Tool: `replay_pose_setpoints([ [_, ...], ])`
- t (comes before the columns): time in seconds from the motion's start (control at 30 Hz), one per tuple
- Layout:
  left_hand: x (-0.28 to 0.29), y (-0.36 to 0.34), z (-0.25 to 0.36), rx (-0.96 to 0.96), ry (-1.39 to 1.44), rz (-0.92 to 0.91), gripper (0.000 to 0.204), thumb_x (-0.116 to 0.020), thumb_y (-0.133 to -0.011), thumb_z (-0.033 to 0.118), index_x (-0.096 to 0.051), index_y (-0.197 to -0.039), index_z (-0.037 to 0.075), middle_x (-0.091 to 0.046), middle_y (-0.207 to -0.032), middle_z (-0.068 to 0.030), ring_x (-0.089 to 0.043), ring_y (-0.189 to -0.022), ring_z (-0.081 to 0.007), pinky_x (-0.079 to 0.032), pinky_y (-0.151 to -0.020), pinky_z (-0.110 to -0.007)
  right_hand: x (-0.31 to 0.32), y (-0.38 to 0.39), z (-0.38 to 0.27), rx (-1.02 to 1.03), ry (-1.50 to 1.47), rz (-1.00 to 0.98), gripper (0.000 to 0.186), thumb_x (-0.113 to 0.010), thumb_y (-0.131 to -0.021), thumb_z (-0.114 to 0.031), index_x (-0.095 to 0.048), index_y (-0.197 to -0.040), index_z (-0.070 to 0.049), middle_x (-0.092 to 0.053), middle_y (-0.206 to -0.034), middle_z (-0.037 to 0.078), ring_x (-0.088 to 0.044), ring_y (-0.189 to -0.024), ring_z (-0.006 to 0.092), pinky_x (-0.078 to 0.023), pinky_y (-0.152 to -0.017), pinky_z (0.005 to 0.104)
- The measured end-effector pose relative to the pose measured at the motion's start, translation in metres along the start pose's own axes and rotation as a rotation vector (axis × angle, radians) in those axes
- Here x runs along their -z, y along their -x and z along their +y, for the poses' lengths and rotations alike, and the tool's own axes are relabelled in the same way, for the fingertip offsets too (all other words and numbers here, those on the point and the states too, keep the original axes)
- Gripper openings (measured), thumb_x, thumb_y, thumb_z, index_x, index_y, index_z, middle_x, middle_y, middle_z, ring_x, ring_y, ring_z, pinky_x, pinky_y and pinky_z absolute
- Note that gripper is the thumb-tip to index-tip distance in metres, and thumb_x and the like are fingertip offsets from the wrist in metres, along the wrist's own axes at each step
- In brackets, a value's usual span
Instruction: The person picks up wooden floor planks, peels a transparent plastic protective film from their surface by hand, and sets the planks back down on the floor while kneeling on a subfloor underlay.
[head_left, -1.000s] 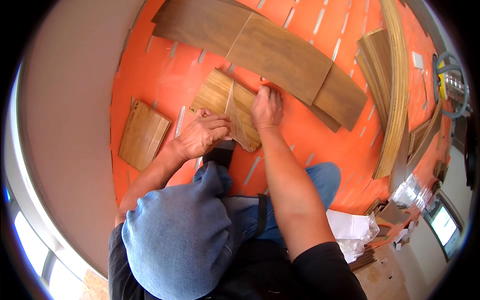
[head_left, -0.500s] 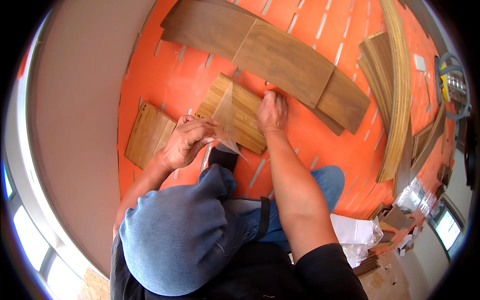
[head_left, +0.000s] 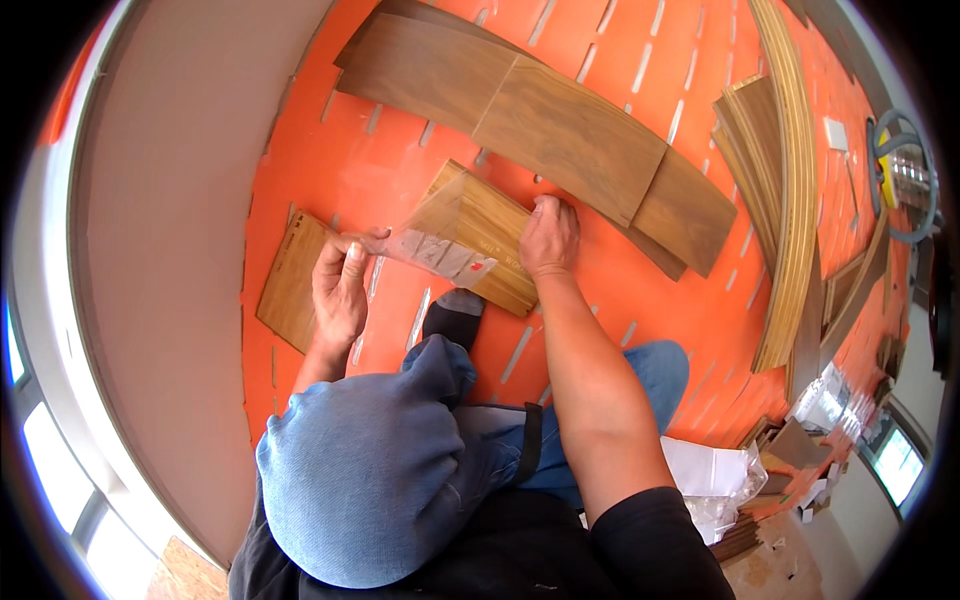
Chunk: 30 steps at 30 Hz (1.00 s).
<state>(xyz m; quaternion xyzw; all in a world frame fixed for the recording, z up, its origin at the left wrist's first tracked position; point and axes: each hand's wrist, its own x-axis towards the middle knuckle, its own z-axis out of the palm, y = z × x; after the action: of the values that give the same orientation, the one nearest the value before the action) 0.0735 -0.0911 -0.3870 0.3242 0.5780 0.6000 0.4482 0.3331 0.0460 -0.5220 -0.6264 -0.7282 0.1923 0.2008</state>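
A strip of clear plastic film (head_left: 435,252) stretches across the short wooden plank piece (head_left: 500,212) in front of me. My left hand (head_left: 343,285) pinches the film's left end between thumb and fingers. At the plank piece's right end rests my right hand (head_left: 550,236), its fingers curled over or against the edge; the fingertips are hidden. The plank piece lies tilted on the orange underlay (head_left: 390,165), light side up. A second short plank piece (head_left: 292,280) lies left of it, partly behind my left hand and forearm.
Long dark brown planks (head_left: 570,125) lie just beyond my hands. More planks (head_left: 785,200) are stacked on the right. A pale wall (head_left: 180,200) rises at the left. My black-socked foot (head_left: 453,317) is below the plank piece. Crumpled plastic packaging (head_left: 715,480) lies to the lower right.
My left hand has drawn back leftward with the film, which now stretches flatter over the plank piece. The right hand stays at the plank piece's right end.
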Motion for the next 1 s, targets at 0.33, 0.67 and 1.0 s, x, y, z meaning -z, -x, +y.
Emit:
replay_pose_setpoints([
  [0.33, 0.037, -0.075, 0.014, 0.186, -0.722, -0.052, 0.045, -0.060, -0.107, 0.044, -0.062, -0.117, 0.000, -0.068, -0.123, -0.0171, -0.067, -0.117, -0.0268, -0.050, -0.103, -0.040, 0.004, -0.006, -0.018, -0.062, 0.234, -0.119, 0.022, -0.058, -0.099, -0.023, -0.064, -0.115, -0.010, -0.067, -0.116, 0.016, -0.059, -0.116, 0.0378, -0.043, -0.101, 0.0559],
  [0.67, -0.017, -0.106, -0.050, -0.224, -1.598, -0.415, 0.060, -0.065, -0.095, 0.060, -0.068, -0.109, 0.002, -0.072, -0.119, -0.0201, -0.071, -0.106, -0.0344, -0.055, -0.086, -0.046, -0.032, -0.021, -0.082, 0.125, 0.185, -0.123, 0.031, -0.058, -0.101, -0.025, -0.065, -0.129, -0.013, -0.061, -0.131, 0.012, -0.055, -0.120, 0.0375, -0.040, -0.105, 0.0544],
  [1.0, -0.034, -0.088, -0.021, 0.383, -0.809, -0.468, 0.047, -0.049, -0.108, 0.040, -0.069, -0.090, 0.002, -0.070, -0.081, -0.0252, -0.068, -0.080, -0.0473, -0.055, -0.078, -0.055, -0.036, -0.032, -0.093, -0.005, 0.239, -0.241, 0.030, -0.058, -0.103, -0.027, -0.064, -0.130, -0.016, -0.057, -0.138, 0.009, -0.050, -0.132, 0.0346, -0.041, -0.107, 0.0527],
])
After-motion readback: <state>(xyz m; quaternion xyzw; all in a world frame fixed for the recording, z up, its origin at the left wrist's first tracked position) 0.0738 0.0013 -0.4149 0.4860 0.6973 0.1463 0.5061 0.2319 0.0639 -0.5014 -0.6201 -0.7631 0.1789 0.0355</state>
